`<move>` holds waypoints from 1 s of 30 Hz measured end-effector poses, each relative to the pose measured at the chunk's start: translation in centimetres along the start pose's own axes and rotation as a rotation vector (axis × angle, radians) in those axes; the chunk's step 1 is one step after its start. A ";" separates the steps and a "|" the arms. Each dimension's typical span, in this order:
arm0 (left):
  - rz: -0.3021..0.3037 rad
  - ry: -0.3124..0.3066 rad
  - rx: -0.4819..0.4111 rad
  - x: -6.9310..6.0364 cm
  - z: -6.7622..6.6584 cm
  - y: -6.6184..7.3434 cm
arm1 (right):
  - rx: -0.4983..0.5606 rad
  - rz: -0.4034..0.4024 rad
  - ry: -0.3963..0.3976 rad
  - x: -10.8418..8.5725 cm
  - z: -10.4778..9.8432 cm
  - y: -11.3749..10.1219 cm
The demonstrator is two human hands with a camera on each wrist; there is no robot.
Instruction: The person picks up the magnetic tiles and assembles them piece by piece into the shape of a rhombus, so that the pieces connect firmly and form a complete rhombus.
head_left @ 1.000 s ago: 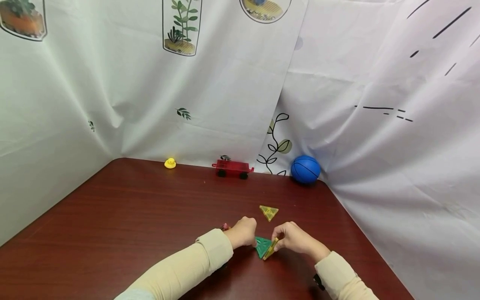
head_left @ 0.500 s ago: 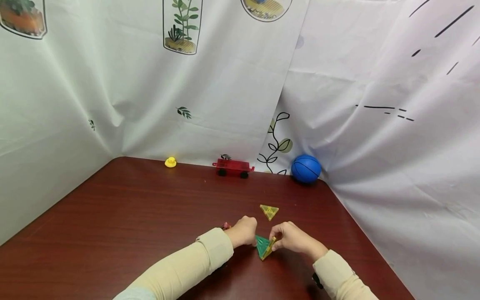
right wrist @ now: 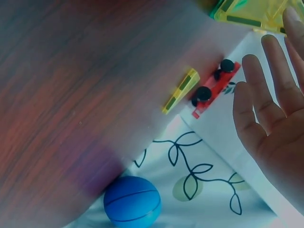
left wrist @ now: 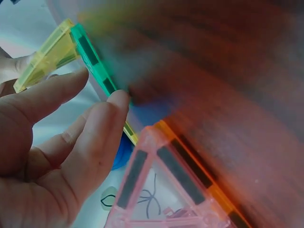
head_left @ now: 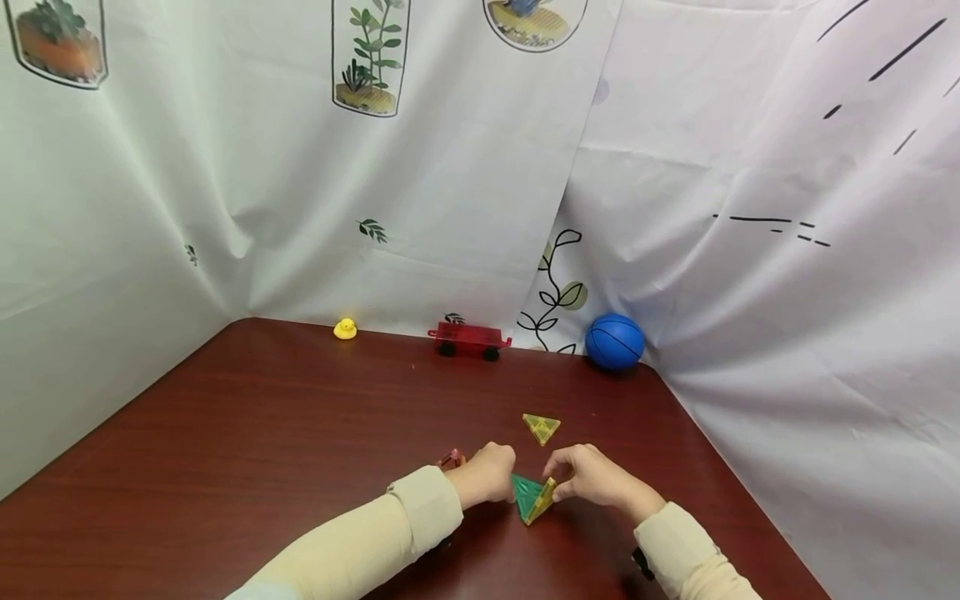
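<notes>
A green triangular magnetic tile [head_left: 526, 492] lies flat on the table between my hands. My left hand [head_left: 489, 473] rests at its left side. In the left wrist view, the fairly straight thumb and a finger touch or nearly touch the green tile's edge [left wrist: 97, 61]. A yellow triangular tile [head_left: 543, 502] stands tilted along the green tile's right edge. My right hand [head_left: 596, 477] pinches its upper part, though the contact is partly hidden. In the right wrist view, the yellow tile [right wrist: 244, 19] shows by the fingertips, with the other fingers extended.
Another yellow triangular tile [head_left: 542, 427] lies beyond the hands. Beside my left wrist, a pink triangular piece [left wrist: 164, 183] stands against an orange one [left wrist: 204, 183]. A rubber duck [head_left: 345, 329], red wheeled car base [head_left: 469, 335] and blue ball [head_left: 614, 342] line the table's back edge.
The yellow tile by the green one now leans more open to the right, and its face shows more. My right hand has shifted slightly right. My left hand stays nearly in place.
</notes>
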State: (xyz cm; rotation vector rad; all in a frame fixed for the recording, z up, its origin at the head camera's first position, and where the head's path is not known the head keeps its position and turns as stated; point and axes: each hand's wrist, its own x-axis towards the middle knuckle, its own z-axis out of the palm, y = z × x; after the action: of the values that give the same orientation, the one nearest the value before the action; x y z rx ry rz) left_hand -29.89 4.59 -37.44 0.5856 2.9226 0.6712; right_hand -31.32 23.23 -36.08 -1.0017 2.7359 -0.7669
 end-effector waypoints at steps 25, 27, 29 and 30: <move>0.130 -0.003 0.013 -1.8 0.6 2.4 | -0.064 0.050 0.091 0.9 -1.1 1.6; 0.135 0.004 0.026 -1.8 0.6 2.5 | -0.062 0.050 0.095 1.2 -1.1 1.7; 0.148 0.015 0.056 -1.7 0.6 2.5 | -0.070 0.051 0.104 1.5 -1.1 1.9; 0.155 0.019 0.066 -1.7 0.7 2.5 | -0.072 0.051 0.108 1.7 -1.1 1.9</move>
State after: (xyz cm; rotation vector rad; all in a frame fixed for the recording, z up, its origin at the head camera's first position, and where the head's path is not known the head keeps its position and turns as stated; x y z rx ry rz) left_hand -27.36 6.30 -37.00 0.8237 2.9489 0.6004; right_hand -34.06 23.83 -35.96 -0.9255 2.8884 -0.7398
